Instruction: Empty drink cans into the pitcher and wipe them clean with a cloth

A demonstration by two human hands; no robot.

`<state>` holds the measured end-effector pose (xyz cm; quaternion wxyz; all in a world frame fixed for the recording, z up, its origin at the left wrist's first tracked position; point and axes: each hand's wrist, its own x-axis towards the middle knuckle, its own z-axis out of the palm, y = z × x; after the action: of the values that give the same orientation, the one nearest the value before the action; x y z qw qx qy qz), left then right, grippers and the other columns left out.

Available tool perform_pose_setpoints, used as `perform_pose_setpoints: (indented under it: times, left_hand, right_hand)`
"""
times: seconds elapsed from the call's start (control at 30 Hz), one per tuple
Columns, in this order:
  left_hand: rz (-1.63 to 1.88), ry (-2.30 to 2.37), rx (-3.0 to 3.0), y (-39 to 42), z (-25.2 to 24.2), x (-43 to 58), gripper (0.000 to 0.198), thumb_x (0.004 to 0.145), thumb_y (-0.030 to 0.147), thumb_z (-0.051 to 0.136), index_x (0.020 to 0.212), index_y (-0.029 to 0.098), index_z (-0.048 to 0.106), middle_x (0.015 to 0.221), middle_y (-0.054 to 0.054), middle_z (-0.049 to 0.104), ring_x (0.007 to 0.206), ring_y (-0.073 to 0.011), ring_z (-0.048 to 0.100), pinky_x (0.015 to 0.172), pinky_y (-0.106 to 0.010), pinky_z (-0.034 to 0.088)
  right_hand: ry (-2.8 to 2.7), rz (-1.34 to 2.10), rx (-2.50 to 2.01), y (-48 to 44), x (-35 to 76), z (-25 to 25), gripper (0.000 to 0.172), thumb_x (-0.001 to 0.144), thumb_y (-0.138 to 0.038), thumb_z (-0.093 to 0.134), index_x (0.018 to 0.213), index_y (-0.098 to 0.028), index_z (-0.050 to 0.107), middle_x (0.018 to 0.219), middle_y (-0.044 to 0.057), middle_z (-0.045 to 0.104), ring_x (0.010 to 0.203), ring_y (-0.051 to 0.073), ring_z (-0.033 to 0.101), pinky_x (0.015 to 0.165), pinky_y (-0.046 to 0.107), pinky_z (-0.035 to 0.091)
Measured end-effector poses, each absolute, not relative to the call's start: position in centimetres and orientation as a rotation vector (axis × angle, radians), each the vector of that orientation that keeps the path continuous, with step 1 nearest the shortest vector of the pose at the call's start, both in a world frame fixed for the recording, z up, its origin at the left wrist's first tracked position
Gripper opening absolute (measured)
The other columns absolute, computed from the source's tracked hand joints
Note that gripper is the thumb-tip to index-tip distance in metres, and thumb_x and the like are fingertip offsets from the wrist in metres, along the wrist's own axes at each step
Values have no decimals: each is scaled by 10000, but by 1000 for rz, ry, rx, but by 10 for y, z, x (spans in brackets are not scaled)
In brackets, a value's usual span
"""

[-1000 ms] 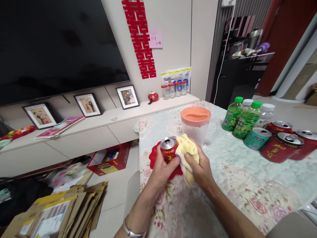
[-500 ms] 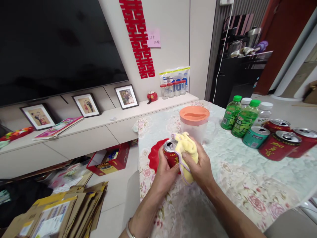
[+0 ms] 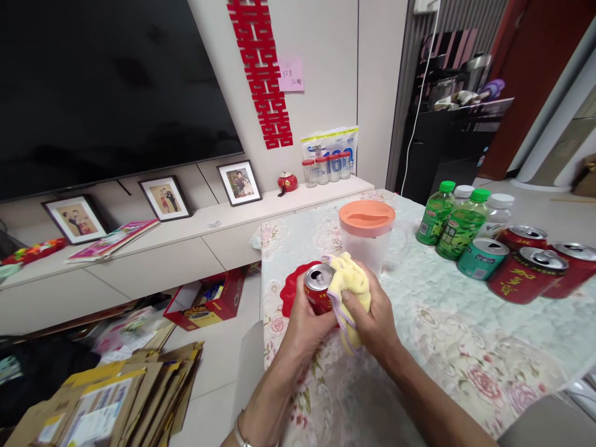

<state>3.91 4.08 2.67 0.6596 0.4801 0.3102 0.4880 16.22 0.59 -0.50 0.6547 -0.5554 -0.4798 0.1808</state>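
My left hand [image 3: 307, 329] is closed round a red drink can [image 3: 318, 297], its opened silver top tilted up toward me. A yellow cloth [image 3: 350, 282] with a purple edge is bunched in my right hand [image 3: 375, 316] and pressed against the can's right side. Behind the can a red scalloped dish [image 3: 291, 292] lies on the table, partly covered by my hands. Just beyond stands a clear plastic pitcher [image 3: 365, 245] with an orange lid [image 3: 367, 215].
On the table's right stand green-capped bottles [image 3: 460, 230], a teal can [image 3: 483, 257] and several red cans [image 3: 528, 274]. A floral cloth [image 3: 470, 347] covers the table. Left on the floor are a red box [image 3: 207, 304] and flattened cardboard [image 3: 135, 397]. Framed photos [image 3: 239, 183] line the low cabinet.
The can's top has tipped a little more toward me, and both hands have shifted slightly. The cloth stays against the can. The whole view has moved a little.
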Motion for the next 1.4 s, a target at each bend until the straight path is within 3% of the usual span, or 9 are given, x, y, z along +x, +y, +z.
perform_pose_setpoints:
  times: [0.23, 0.47, 0.57, 0.63, 0.73, 0.9, 1.2, 1.4]
  left_hand:
    - [962, 691, 1068, 33, 32, 33, 852, 653, 217, 924, 1379, 285, 483, 1238, -91, 752, 1156, -320, 728, 1007, -462, 569]
    - [885, 602, 1029, 36, 32, 18, 937, 690, 185, 895, 1481, 300, 405, 1354, -95, 700, 1208, -297, 695, 1022, -414, 547]
    - [900, 619, 1040, 41, 31, 17, 943, 677, 180, 903, 1472, 292, 410, 1342, -94, 706, 1194, -302, 704, 1001, -418, 563]
    - [924, 653, 1057, 45, 29, 18, 942, 656, 179, 919, 1449, 289, 422, 1335, -91, 709, 1208, -316, 703, 1004, -437, 570]
    - [953, 666, 1076, 50, 26, 21, 903, 637, 202, 944, 1385, 297, 448, 1347, -77, 707, 1261, -326, 685, 1045, -459, 560]
    - [959, 673, 1089, 52, 25, 24, 925, 587, 167, 959, 1352, 289, 452, 1352, -86, 715, 1270, -327, 687, 1085, -468, 540]
    - [1052, 738, 1175, 54, 28, 29, 870, 528, 121, 951, 1259, 263, 501, 1291, -67, 735, 1195, -314, 713, 1052, -428, 556]
    - [957, 700, 1141, 38, 32, 31, 880, 607, 147, 943, 1329, 271, 456, 1273, -77, 743, 1187, -309, 722, 1049, -437, 559]
  right_hand:
    - [-1079, 603, -1259, 11, 173, -2, 548, 953, -546, 583, 1386, -212, 610, 1369, 90, 702, 1262, 288, 663, 1072, 431, 535]
    - [-1133, 540, -1402, 16, 186, -11, 555, 893, -422, 586, 1406, -218, 638, 1439, 100, 653, 1362, 347, 563, 1203, 562, 372]
    - [-1140, 515, -1432, 16, 185, -14, 578, 859, -351, 594, 1420, -218, 632, 1459, 98, 637, 1384, 348, 538, 1222, 568, 343]
    - [-1142, 521, -1420, 15, 182, -12, 565, 867, -335, 585, 1418, -222, 628, 1450, 88, 645, 1359, 330, 564, 1197, 544, 389]
    - [-1143, 537, -1371, 12, 176, -8, 538, 905, -376, 585, 1421, -224, 615, 1423, 79, 665, 1308, 300, 614, 1144, 492, 464]
    - [-1133, 492, -1312, 7, 171, -3, 582, 919, -437, 627, 1455, -215, 582, 1472, 96, 624, 1353, 291, 586, 1152, 456, 459]
    - [-1282, 126, -1224, -1, 164, -2, 592, 922, -367, 675, 1475, -192, 559, 1406, 142, 625, 1255, 270, 630, 1041, 395, 527]
    - [-1167, 330, -1205, 2, 168, -1, 596, 928, -403, 674, 1484, -232, 547, 1501, 99, 592, 1367, 282, 565, 1163, 428, 437]
